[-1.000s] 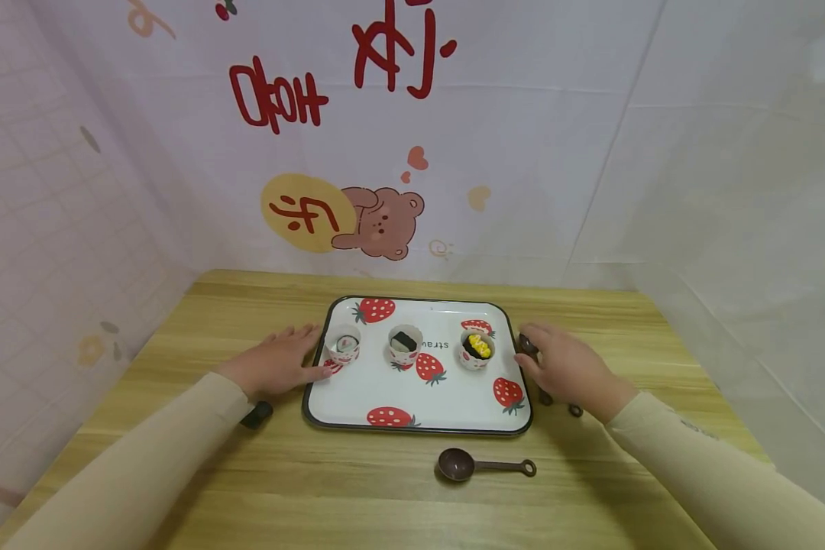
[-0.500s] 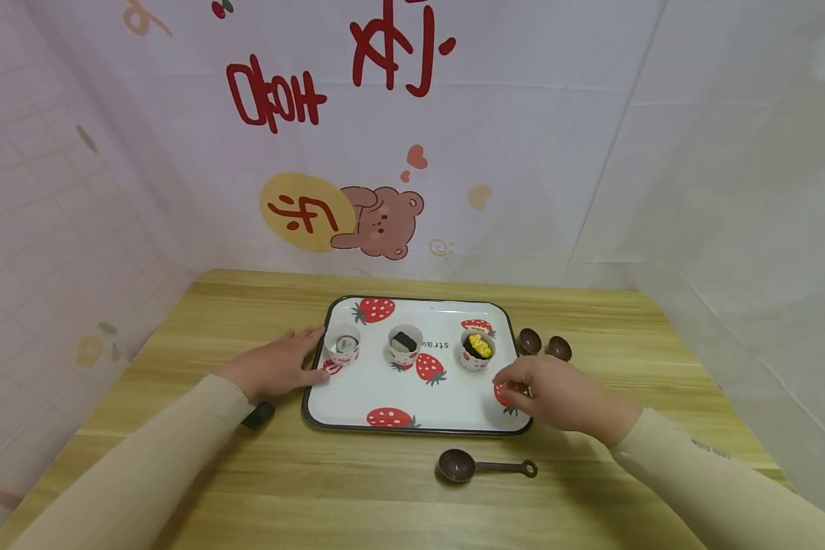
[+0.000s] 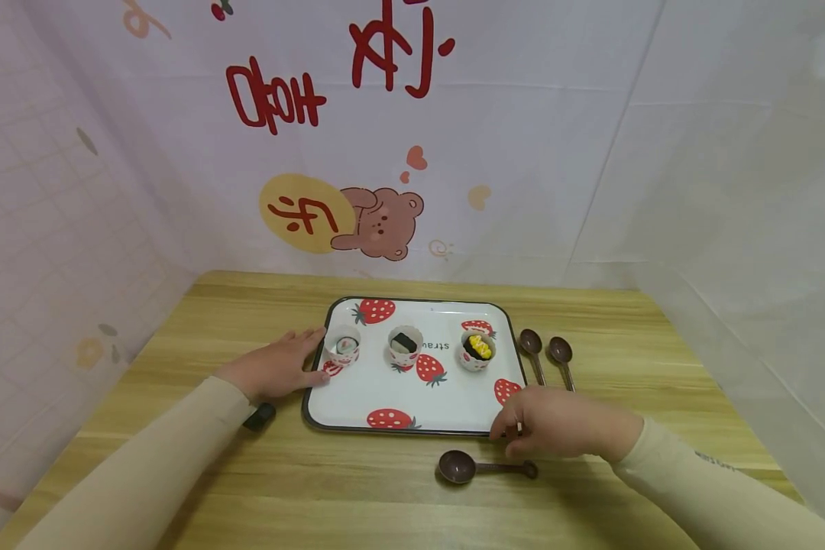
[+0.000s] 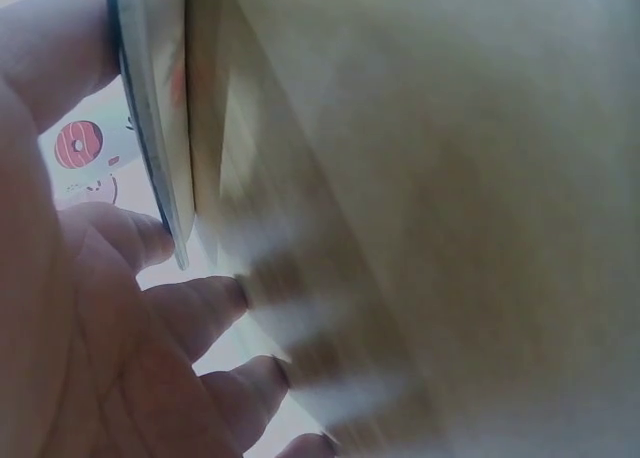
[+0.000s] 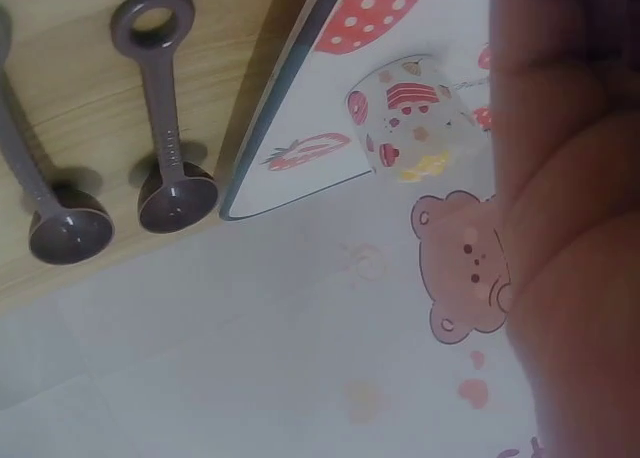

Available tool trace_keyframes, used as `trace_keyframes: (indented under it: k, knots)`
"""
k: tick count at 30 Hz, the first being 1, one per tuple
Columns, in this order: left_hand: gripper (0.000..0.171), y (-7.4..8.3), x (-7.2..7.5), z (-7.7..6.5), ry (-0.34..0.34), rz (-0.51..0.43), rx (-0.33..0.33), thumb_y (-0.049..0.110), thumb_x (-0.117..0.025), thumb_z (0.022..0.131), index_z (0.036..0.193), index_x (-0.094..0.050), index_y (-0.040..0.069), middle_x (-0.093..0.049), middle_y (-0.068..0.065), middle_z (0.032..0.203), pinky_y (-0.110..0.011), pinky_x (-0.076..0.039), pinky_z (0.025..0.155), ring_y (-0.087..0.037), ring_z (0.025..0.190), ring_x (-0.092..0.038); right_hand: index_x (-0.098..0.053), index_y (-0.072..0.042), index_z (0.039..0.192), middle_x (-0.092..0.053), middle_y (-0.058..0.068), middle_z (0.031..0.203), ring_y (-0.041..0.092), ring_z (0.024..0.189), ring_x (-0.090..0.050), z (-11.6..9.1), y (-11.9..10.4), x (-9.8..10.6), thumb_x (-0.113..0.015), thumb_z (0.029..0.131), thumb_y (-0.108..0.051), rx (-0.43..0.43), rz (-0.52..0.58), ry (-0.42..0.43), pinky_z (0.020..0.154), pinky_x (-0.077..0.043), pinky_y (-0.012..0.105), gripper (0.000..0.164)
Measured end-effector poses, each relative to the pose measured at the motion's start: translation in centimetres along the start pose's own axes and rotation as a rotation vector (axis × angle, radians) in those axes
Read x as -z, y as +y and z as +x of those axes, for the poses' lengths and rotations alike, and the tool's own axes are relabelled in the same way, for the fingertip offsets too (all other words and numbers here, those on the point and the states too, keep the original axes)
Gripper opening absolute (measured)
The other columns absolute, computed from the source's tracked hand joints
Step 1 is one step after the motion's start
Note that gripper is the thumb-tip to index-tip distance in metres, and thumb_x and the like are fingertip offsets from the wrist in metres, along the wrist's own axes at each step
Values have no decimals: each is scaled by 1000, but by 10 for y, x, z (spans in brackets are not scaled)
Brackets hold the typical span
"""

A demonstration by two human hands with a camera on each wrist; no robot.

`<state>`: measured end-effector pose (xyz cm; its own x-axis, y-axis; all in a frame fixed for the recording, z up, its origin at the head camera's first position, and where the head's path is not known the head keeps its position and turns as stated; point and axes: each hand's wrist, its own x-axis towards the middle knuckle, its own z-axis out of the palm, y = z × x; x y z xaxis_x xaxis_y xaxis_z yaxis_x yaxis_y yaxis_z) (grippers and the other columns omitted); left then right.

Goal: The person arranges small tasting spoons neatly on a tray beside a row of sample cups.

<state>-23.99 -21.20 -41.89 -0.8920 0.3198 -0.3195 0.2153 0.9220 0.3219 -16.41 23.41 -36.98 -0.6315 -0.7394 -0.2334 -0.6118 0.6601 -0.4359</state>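
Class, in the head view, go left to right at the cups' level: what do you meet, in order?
Left hand, cup with round white piece, cup with black-banded piece, cup with yellow topping, first spoon, second spoon.

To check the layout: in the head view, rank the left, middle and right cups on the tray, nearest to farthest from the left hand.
1. Left cup, on the tray's left side, beside the left hand.
2. Middle cup, between the others.
3. Right cup, toward the tray's right side.
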Motion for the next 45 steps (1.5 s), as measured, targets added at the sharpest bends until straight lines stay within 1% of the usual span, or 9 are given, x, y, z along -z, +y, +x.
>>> trace_keyframes:
  k: [3, 7, 10, 13, 17, 25, 32, 41, 45]
  knots:
    - [102, 0, 0, 0, 1, 2, 2, 66, -66, 94, 169, -22, 12, -25, -20, 174, -72, -25, 124, -56, 158, -16, -82, -23, 104, -63, -25, 83, -8, 77, -53, 0, 0, -3, -86, 86, -20, 1, -32, -18, 72, -51, 21, 19]
    - [102, 0, -1, 0, 2, 2, 4, 67, -66, 94, 169, -23, 13, -25, -20, 174, -72, -26, 124, -55, 159, -16, -82, -26, 103, -58, -24, 78, -6, 73, -49, 0, -1, -7, -87, 85, -20, 6, -75, -28, 68, -47, 20, 19]
    - [102, 0, -1, 0, 2, 3, 8, 67, -66, 94, 169, -23, 13, -25, -20, 174, -72, -26, 124, -55, 159, -16, -83, -25, 103, -61, -24, 80, -6, 74, -49, 0, -2, -9, -88, 84, -21, 9, -95, -31, 69, -49, 21, 20]
    - [102, 0, -1, 0, 1, 1, 11, 67, -66, 94, 169, -23, 14, -26, -21, 174, -71, -25, 124, -55, 158, -17, -83, -25, 105, -68, -25, 88, -7, 79, -53, -1, -3, -11, -89, 83, -22, 9, -107, -30, 76, -53, 24, 23]
    - [102, 0, -1, 1, 2, 0, 9, 66, -66, 94, 170, -22, 14, -26, -21, 173, -71, -25, 124, -55, 158, -17, -83, -25, 106, -69, -24, 91, -7, 81, -53, -2, -3, -13, -90, 82, -21, 16, -113, -31, 78, -54, 24, 25]
    - [103, -1, -1, 1, 5, 3, 5, 67, -66, 94, 170, -22, 14, -26, -20, 174, -71, -25, 124, -55, 158, -17, -83, -27, 104, -67, -24, 90, -6, 81, -52, -2, -3, -17, -92, 80, -20, 14, -142, -46, 76, -54, 23, 27]
    - [102, 0, -1, 1, 4, 2, 12, 66, -66, 94, 170, -22, 14, -26, -20, 174, -72, -26, 124, -55, 159, -16, -82, -31, 103, -68, -25, 88, -7, 81, -54, -5, -2, -21, -92, 78, -19, 47, -163, -26, 74, -53, 24, 30]
    - [101, 0, -2, 0, 10, 6, -2, 65, -66, 95, 169, -22, 13, -26, -21, 173, -71, -25, 124, -56, 158, -17, -83, -27, 105, -71, -23, 88, -7, 80, -56, -3, -3, -25, -91, 79, -18, 65, -185, -33, 75, -55, 22, 28]
    - [101, 0, -2, -1, 9, 8, -1, 65, -66, 95, 169, -22, 13, -26, -21, 173, -71, -25, 125, -56, 158, -18, -83, -26, 106, -73, -22, 92, -7, 83, -59, -3, -3, -25, -91, 80, -17, 70, -187, -44, 78, -56, 23, 29]
